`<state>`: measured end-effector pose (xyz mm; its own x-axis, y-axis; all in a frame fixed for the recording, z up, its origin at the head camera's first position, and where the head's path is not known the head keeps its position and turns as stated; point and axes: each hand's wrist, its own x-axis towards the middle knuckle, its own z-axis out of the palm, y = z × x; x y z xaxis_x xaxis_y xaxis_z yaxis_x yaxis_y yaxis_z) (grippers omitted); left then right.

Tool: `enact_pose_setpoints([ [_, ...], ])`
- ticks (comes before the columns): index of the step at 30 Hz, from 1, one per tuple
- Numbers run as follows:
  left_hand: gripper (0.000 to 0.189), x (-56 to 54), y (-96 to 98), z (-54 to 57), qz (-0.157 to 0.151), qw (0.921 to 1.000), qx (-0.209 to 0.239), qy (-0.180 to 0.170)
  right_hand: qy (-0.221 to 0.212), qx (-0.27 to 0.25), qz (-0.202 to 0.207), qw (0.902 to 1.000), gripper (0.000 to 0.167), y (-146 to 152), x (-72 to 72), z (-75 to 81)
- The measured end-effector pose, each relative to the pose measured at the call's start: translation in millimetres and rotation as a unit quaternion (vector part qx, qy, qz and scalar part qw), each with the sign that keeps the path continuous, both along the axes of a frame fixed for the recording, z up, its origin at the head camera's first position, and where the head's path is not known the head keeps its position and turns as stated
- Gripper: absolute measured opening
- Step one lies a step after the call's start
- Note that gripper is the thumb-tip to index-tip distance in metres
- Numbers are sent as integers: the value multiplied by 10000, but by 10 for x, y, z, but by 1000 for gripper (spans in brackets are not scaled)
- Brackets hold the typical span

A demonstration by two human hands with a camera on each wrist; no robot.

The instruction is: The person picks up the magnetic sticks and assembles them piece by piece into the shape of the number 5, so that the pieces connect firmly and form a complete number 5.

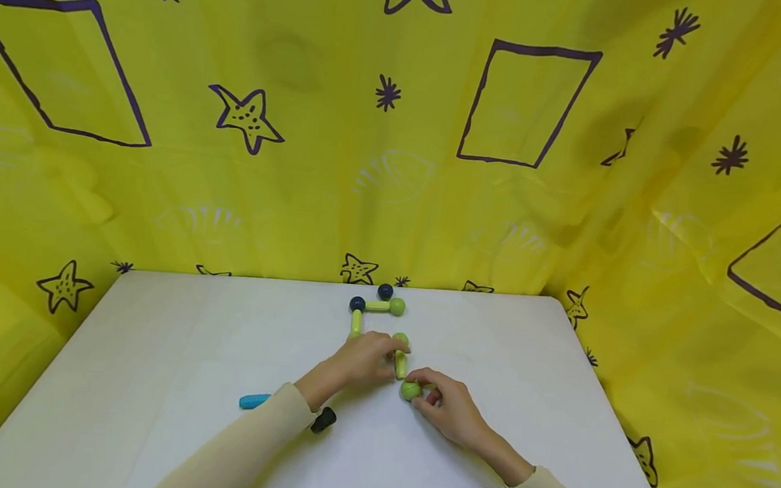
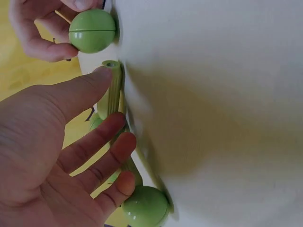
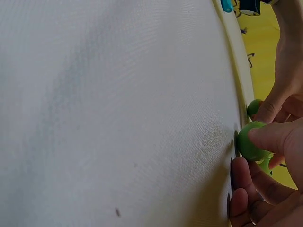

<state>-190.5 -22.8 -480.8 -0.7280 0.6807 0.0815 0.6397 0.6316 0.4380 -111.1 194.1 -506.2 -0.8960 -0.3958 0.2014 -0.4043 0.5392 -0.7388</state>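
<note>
In the head view my left hand (image 1: 367, 357) holds a yellow-green rod (image 1: 401, 366), with a green ball (image 1: 401, 339) at its far end. The left wrist view shows the thumb and forefinger on this rod (image 2: 114, 92), its near end bare with a round hole. My right hand (image 1: 451, 414) pinches another green ball (image 1: 410, 391) just off that bare end, with a small gap between. In the right wrist view the thumb presses on this ball (image 3: 251, 142). Below the left fingers, a further green ball (image 2: 146, 206) sits at the end of another rod (image 2: 133, 172).
Beyond my hands, a dark blue ball (image 1: 357, 304) joins an upright-running rod (image 1: 356, 322) and a sideways rod (image 1: 378, 306) ending in a green ball (image 1: 397, 306). A loose-looking dark ball (image 1: 385, 291) lies behind. Left of my sleeve is a blue piece (image 1: 254, 401). A yellow curtain (image 1: 311, 190) surrounds the white table (image 1: 178, 357).
</note>
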Motion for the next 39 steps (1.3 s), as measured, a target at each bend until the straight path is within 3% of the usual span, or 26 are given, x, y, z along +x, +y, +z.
enact_pose_setpoints([
  [4, 37, 9, 39, -38, 8, 9999, -24, -104, 18, 14, 0, 10000, 33, 1, 5, -4],
  [13, 30, 40, 87, -111, 58, 9986, -140, 499, 7, -3, -16, 10000, 33, 1, 13, 6],
  [19, 28, 37, 90, -106, 72, 9988, -149, 462, 31, -13, -17, 10000, 32, 1, 15, 9],
  [31, 27, 18, 71, -70, 47, 9983, 494, -304, 76, -57, 31, 10000, 32, 21, 24, 4],
  [35, 27, 1, 32, -72, -13, 9920, 946, -840, 109, -61, 38, 9999, 32, 23, 23, 3],
  [39, 25, -12, 5, -79, -27, 9853, 1256, -1155, 75, -37, -22, 10000, 33, 27, 22, -4],
])
